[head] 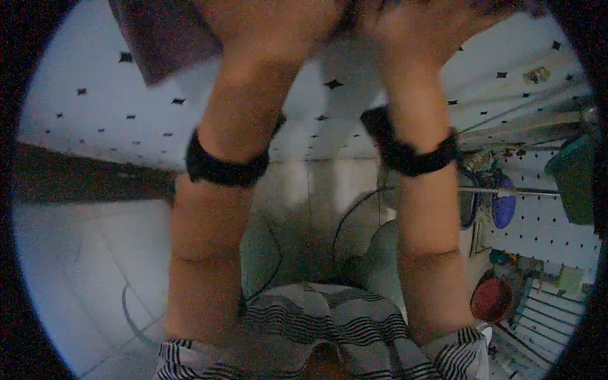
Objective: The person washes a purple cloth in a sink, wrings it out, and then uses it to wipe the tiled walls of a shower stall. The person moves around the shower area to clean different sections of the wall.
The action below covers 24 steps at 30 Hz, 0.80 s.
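Both my arms reach up to the top edge of the view, each with a black band around the forearm. My left hand (275, 23) overlaps a dark purplish-brown sheet, perhaps cloth (166, 42). One corner of this piece hangs down to the left of the hand. My right hand (418, 28) is beside the left, with dark material at its far edge near the top right. The fingers of both hands are cut off or blurred, so their grip does not show. Behind them is a white tiled wall (327, 102) with small black diamonds.
A dark band (95, 173) runs along the left below the diamond tiles. To the right are a green bucket (577, 180), a purple oval object (504, 202), a metal rod (536, 191) and a red basin (491, 298). Below me are striped clothing (327, 313) and pale floor tiles (104, 266).
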{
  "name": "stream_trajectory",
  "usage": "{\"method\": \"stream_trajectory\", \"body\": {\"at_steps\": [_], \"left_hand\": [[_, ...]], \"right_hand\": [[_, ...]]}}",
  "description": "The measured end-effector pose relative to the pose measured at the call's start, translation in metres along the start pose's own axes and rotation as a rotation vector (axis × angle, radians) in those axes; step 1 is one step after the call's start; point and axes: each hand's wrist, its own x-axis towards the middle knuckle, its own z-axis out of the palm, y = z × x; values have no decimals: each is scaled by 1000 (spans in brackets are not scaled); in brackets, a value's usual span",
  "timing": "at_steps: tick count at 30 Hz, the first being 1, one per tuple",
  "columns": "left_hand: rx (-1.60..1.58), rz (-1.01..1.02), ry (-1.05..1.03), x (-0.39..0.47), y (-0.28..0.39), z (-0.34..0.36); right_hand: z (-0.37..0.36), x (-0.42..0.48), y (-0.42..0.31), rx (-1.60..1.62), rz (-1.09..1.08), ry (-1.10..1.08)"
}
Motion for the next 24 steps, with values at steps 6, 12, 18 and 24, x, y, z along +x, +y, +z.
{"method": "stream_trajectory", "body": {"at_steps": [6, 12, 18, 24], "left_hand": [[-135, -221, -249, -168, 30, -7], [78, -7, -524, -277, 42, -32], [-72, -2, -678, -296, 62, -41], [-155, -244, -935, -134, 126, -15]], "right_hand": [[-67, -165, -40, 382, 218, -352], [-112, -269, -63, 527, 617, -1185], [-147, -303, -41, 405, 333, -980], [-105, -163, 48, 353, 393, -494]]}}
